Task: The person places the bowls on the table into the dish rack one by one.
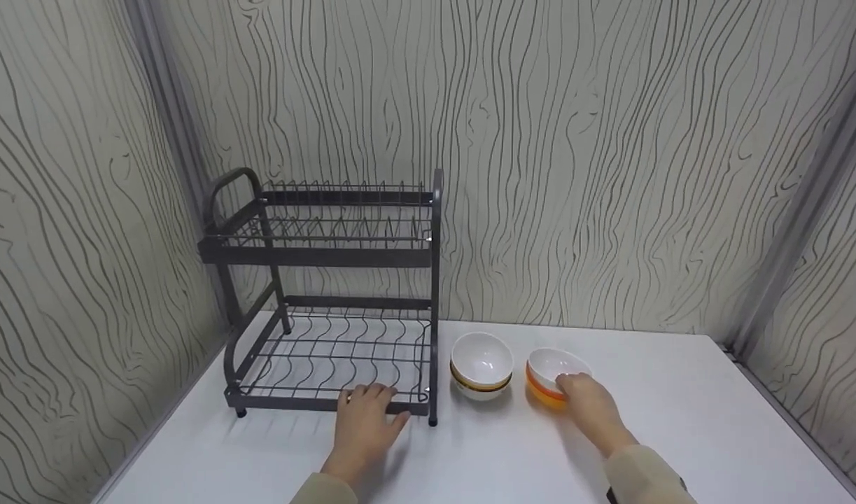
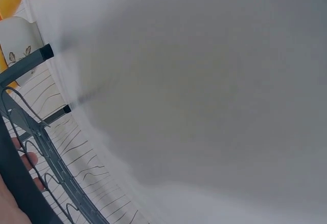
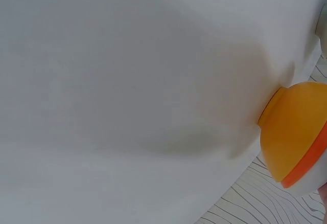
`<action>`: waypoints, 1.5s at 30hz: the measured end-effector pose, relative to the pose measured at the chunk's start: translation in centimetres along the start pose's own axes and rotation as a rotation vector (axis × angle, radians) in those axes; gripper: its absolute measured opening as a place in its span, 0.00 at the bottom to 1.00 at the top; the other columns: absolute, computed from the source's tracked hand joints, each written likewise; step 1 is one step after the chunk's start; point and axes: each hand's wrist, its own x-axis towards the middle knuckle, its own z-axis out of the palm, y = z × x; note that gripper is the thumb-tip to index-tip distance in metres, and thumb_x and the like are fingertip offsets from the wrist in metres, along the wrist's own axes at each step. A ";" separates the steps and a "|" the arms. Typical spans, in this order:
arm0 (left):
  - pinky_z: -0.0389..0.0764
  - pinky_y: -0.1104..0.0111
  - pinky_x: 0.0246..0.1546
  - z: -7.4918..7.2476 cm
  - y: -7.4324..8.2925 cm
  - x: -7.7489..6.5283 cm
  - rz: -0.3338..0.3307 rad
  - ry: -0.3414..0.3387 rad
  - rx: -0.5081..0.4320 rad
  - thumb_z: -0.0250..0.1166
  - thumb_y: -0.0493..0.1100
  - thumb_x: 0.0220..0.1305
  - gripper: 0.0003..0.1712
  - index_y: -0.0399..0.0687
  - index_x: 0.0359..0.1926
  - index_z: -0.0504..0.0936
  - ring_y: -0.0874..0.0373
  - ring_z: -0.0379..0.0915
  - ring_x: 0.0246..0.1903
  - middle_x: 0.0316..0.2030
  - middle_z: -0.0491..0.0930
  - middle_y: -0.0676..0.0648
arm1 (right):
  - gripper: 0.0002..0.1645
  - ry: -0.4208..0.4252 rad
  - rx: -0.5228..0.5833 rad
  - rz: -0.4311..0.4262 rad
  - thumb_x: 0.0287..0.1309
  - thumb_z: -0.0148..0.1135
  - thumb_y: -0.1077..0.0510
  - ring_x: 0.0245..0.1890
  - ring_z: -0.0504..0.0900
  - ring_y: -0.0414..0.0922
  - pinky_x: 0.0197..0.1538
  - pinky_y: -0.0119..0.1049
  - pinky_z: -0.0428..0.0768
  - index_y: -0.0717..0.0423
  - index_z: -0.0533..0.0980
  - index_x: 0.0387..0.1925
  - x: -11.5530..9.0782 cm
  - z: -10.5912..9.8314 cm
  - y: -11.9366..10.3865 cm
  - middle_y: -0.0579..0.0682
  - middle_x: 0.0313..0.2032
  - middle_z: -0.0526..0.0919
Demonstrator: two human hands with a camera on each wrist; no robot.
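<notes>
My left hand [image 1: 365, 427] holds the lower front rail of a dark two-tier dish rack [image 1: 330, 404], its fingertips over the rail; the left wrist view shows fingers [image 2: 29, 159] behind the bar. With my right hand [image 1: 593, 413] I pinch the near right rim of a white bowl [image 1: 555, 364]. That bowl sits nested in an orange bowl [image 3: 291, 127] with an orange-red band between them, on the table. My right thumb and fingertips are partly hidden. Between rack and right hand stands another bowl stack [image 1: 481, 364], white inside with yellow and dark rims below.
The upper tier [image 1: 316, 255] of the rack has upright wire dividers; wavy wires form the lower one. Wood-grain patterned panels [image 1: 574, 161] enclose the white table [image 1: 686, 420] at the back and both sides.
</notes>
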 end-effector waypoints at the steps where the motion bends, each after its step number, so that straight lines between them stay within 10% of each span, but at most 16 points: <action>1: 0.60 0.45 0.63 0.0 0.0 0.0 0.001 0.000 0.004 0.58 0.66 0.55 0.30 0.56 0.53 0.76 0.50 0.68 0.56 0.52 0.77 0.51 | 0.17 0.016 -0.029 -0.023 0.62 0.51 0.62 0.54 0.74 0.61 0.59 0.58 0.71 0.62 0.74 0.51 -0.2 0.0 0.0 0.64 0.52 0.76; 21: 0.61 0.45 0.62 0.0 -0.1 -0.2 0.019 0.032 -0.001 0.59 0.66 0.55 0.30 0.56 0.52 0.77 0.49 0.69 0.55 0.51 0.77 0.51 | 0.14 0.531 -0.373 -0.410 0.43 0.68 0.70 0.28 0.81 0.49 0.37 0.41 0.85 0.57 0.76 0.32 -0.4 0.5 0.3 0.55 0.29 0.84; 45: 0.63 0.47 0.62 0.0 0.0 -0.3 0.007 0.058 0.025 0.60 0.66 0.53 0.29 0.56 0.50 0.77 0.49 0.70 0.54 0.49 0.78 0.51 | 0.14 0.703 -0.394 -0.610 0.37 0.71 0.72 0.22 0.79 0.48 0.31 0.38 0.85 0.57 0.76 0.26 -0.3 -0.3 -2.2 0.53 0.23 0.83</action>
